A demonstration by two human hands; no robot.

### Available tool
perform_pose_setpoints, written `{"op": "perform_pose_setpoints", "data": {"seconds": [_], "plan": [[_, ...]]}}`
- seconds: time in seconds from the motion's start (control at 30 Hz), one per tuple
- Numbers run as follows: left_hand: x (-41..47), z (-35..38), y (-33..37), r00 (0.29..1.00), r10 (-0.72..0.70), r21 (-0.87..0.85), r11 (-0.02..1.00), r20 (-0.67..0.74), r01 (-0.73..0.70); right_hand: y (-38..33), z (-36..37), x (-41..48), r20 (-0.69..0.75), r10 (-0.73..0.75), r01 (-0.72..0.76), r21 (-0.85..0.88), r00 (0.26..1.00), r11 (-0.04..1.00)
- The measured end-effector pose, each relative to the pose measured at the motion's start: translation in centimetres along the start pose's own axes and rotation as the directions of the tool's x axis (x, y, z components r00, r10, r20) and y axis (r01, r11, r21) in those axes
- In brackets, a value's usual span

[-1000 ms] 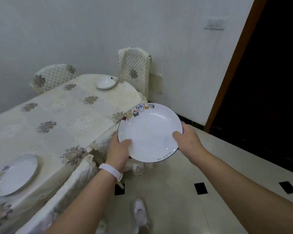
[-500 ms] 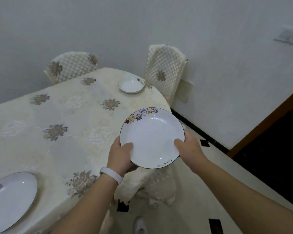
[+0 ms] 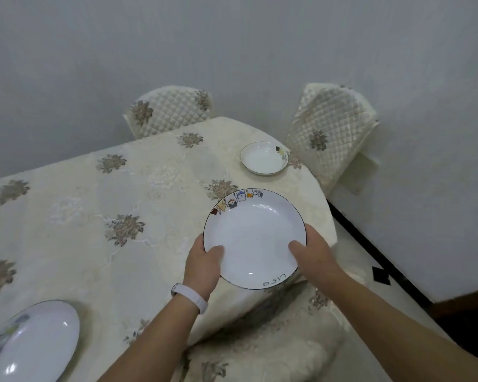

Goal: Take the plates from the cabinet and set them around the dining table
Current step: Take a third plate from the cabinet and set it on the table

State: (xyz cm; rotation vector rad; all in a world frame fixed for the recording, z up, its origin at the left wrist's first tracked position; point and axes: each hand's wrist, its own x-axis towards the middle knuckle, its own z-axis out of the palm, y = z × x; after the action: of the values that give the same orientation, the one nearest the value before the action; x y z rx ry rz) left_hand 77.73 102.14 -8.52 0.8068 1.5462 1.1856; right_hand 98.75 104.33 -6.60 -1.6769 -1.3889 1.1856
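White round plate with a blue-grey rim pattern point(image 3: 33, 343) sits at the table's near-left edge, cut off by the frame. Cream floral tablecloth point(image 3: 100, 216) covers the table. Left hand point(image 3: 203, 264), white wristband point(image 3: 189, 296), grips the left rim of a white dark-rimmed plate with cartoon figures point(image 3: 254, 238), held above the table's right corner. Right hand point(image 3: 313, 256) grips its right rim. Small white plate point(image 3: 264, 158) rests at the far right, near a quilted chair back point(image 3: 329, 128).

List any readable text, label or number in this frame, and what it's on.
"cute": my best reading of the small dark handwritten word, seen upside down, on the near rim of the held plate.
The other two plates, far plate and left plate, carry rim pictures but no legible text.
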Motion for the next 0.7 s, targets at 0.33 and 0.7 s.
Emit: {"op": "perform_pose_setpoints", "data": {"seconds": [0.33, 0.7], "plan": [[5.3, 2.4, -2.8, 0.949, -0.095, -0.033, 0.995, -0.300, 0.089, 2.7, 2.0, 12.1, 0.290, -0.001, 0.014, -0.043, 0.957, 0.999], [8.2, 4.0, -10.2, 0.860, -0.236, 0.048, 0.957, -0.451, 0.288, 9.8, 4.8, 18.0, 0.475, 0.098, 0.050, -0.289, 0.874, 0.956]]}}
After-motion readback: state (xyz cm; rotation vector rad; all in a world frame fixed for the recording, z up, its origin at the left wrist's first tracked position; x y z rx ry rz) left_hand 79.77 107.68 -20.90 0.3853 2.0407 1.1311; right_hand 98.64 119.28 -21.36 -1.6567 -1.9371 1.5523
